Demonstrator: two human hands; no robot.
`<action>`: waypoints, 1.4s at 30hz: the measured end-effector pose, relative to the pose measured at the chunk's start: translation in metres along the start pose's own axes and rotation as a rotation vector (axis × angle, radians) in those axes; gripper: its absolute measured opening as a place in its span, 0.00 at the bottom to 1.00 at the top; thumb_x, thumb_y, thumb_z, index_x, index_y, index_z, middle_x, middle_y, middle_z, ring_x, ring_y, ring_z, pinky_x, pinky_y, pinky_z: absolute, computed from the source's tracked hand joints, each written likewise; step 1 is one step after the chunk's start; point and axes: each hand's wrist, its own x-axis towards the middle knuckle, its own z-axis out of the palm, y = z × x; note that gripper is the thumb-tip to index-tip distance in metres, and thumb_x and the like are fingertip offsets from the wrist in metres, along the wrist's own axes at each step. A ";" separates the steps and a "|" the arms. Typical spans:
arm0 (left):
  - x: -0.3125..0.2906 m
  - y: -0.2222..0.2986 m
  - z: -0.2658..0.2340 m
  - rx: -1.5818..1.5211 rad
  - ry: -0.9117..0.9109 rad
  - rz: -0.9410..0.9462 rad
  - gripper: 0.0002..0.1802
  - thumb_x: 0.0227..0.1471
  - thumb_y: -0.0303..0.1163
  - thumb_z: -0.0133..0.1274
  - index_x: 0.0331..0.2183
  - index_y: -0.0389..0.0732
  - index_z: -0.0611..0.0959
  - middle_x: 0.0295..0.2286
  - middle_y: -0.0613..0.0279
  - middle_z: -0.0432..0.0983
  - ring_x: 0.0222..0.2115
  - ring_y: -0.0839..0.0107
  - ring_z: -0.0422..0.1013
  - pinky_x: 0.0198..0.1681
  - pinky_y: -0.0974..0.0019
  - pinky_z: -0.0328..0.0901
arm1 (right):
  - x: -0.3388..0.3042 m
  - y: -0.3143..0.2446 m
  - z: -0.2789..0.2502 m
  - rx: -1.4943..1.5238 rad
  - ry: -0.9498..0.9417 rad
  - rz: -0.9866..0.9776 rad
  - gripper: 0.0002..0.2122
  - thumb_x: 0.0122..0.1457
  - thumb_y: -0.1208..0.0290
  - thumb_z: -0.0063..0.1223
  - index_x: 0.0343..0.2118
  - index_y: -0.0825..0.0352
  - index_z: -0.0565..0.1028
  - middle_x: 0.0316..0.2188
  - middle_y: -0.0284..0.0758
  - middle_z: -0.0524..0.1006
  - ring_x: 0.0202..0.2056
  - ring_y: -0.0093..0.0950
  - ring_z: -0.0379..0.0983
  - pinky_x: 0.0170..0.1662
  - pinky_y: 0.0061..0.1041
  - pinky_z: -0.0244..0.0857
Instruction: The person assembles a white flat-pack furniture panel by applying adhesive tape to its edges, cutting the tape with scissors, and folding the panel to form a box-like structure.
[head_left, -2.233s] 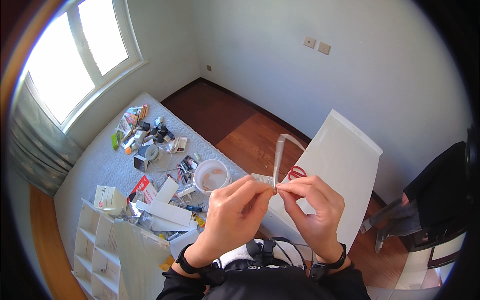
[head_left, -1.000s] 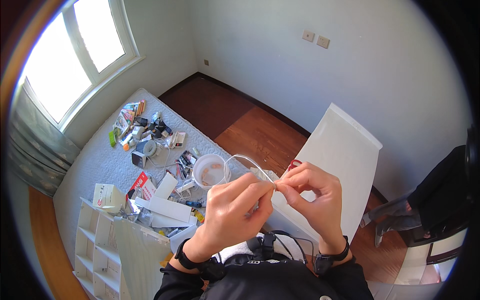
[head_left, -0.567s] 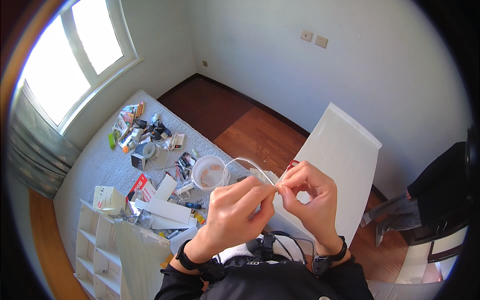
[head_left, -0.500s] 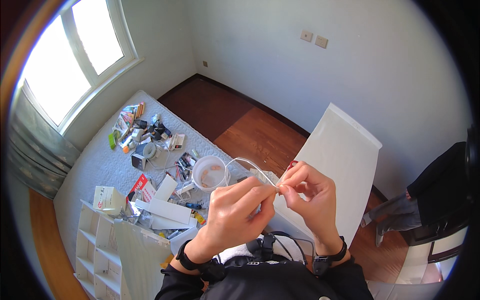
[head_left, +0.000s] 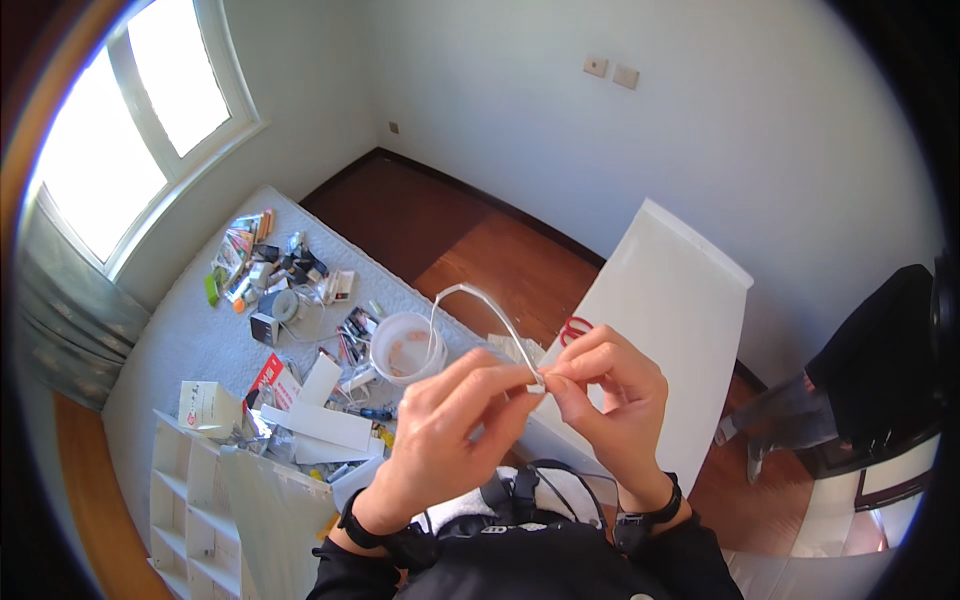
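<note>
A thin white cord [head_left: 497, 307] arcs up from between my fingertips and bends down toward the left, its loose part in front of a white bucket. My left hand [head_left: 455, 425] pinches it with thumb and fingertips. Touching it from the other side, my right hand [head_left: 612, 395] pinches the cord at the same spot, where a small pale end shows. Just behind the right fingers are the red handles of scissors [head_left: 575, 331]; their blades are hidden, and I cannot tell whether they lie on the white table [head_left: 672, 290] or hang from the hand.
On the mattress [head_left: 180, 330] to the left stand the white bucket [head_left: 408, 349], a white box [head_left: 208, 408] and scattered small goods. A white shelf unit [head_left: 200, 500] is at lower left. Another person [head_left: 868, 350] in dark clothes stands at the right, past the table.
Both hands have shifted slightly left, still pinching the cord. The cord's loop stands higher and wider, and more of the red scissor handles shows beside the right hand.
</note>
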 end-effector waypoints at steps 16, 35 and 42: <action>-0.005 -0.005 -0.001 -0.014 0.065 -0.004 0.07 0.48 0.17 0.59 0.33 0.34 0.82 0.21 0.62 0.73 0.15 0.74 0.68 0.18 0.73 0.60 | -0.006 0.001 -0.008 -0.224 -0.138 -0.166 0.10 0.51 0.86 0.62 0.36 0.69 0.83 0.28 0.35 0.78 0.25 0.23 0.75 0.27 0.18 0.68; -0.007 0.001 0.000 -0.365 -0.106 -0.399 0.03 0.54 0.21 0.58 0.34 0.33 0.82 0.25 0.62 0.77 0.20 0.81 0.69 0.23 0.76 0.63 | -0.010 0.005 -0.009 0.398 -0.085 0.471 0.03 0.58 0.80 0.59 0.35 0.69 0.81 0.32 0.28 0.74 0.30 0.13 0.69 0.26 0.13 0.59; -0.006 0.010 -0.003 0.034 0.168 -0.026 0.12 0.44 0.18 0.65 0.34 0.36 0.84 0.28 0.61 0.75 0.21 0.73 0.72 0.24 0.71 0.66 | -0.008 0.000 -0.003 0.245 0.047 0.427 0.01 0.56 0.80 0.59 0.29 0.68 0.80 0.29 0.27 0.73 0.29 0.13 0.69 0.28 0.14 0.61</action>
